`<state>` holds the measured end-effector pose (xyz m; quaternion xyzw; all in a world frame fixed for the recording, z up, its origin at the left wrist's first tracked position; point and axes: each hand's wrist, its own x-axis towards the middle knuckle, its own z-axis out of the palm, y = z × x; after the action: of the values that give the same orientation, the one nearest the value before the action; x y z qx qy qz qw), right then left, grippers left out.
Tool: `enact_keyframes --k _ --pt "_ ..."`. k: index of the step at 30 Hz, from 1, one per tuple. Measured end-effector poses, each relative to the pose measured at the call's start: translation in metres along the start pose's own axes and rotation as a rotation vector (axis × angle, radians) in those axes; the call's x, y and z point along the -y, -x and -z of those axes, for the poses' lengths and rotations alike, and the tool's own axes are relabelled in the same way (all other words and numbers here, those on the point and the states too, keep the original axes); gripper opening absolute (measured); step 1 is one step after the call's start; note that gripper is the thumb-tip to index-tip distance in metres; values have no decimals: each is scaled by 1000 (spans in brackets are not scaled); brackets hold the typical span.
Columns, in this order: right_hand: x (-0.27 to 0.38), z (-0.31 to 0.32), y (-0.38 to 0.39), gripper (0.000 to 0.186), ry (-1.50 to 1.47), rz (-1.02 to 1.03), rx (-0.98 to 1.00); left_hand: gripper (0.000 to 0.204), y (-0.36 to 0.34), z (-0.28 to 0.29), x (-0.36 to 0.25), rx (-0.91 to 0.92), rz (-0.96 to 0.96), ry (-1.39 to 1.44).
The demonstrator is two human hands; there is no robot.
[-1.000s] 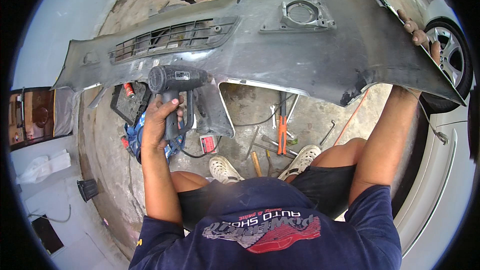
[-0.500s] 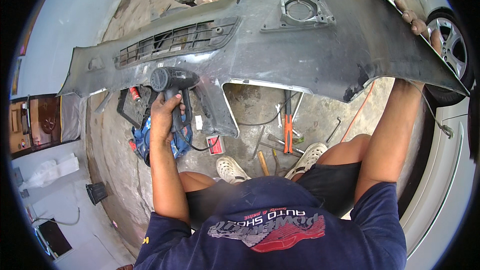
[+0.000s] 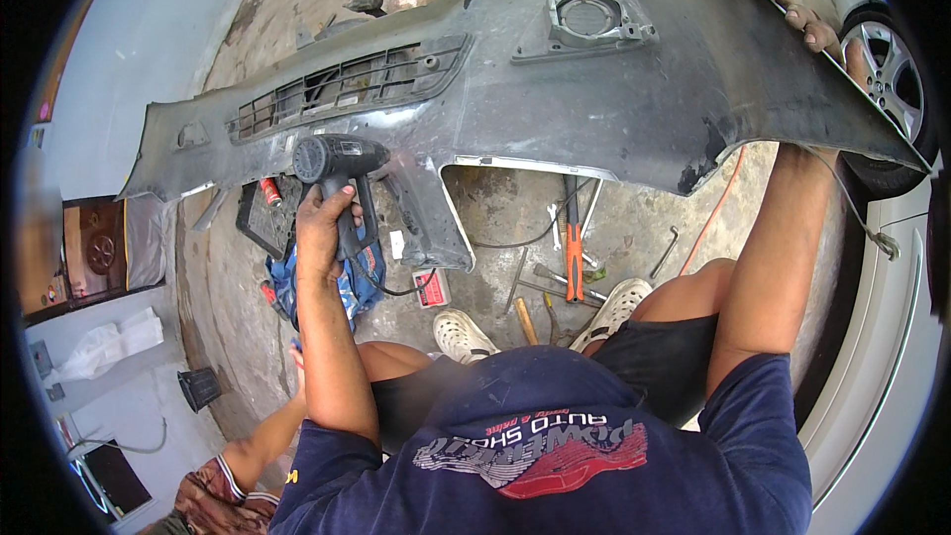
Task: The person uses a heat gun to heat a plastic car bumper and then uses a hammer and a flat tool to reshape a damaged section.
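A large grey-black car bumper cover point(image 3: 575, 104) spans the view in front of me, its inner side facing me, with a slatted grille and a round lamp mount. My left hand point(image 3: 322, 230) is wrapped round the handle of a black heat gun point(image 3: 349, 153). The gun's body lies close in front of the bumper's lower edge below the grille; whether they touch I cannot tell. At the far right my right hand point(image 3: 818, 36) grips the bumper's edge, fingers curled over it and the palm hidden behind.
On the concrete floor lie an orange-handled hammer point(image 3: 574, 253), several other tools, a red-and-white box point(image 3: 432, 288) and a blue bag point(image 3: 369, 272). A silver car point(image 3: 877, 337) stands at right. Another person's arm point(image 3: 265, 444) reaches in at lower left.
Another person's arm and patterned sleeve have come into view at lower left. The bumper and heat gun have shifted only slightly in the picture; both my hands keep their hold.
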<state>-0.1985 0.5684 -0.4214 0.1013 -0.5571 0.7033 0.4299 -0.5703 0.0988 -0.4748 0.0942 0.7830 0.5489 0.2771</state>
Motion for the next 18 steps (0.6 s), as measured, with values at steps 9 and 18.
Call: enact_keyframes --k 9,18 --pt "1 12 1 59 25 14 -92 32 -5 -12 -7 0 6 -3" --pt "-11 34 -16 57 38 -37 -109 41 -6 -13 -19 -10 15 2"
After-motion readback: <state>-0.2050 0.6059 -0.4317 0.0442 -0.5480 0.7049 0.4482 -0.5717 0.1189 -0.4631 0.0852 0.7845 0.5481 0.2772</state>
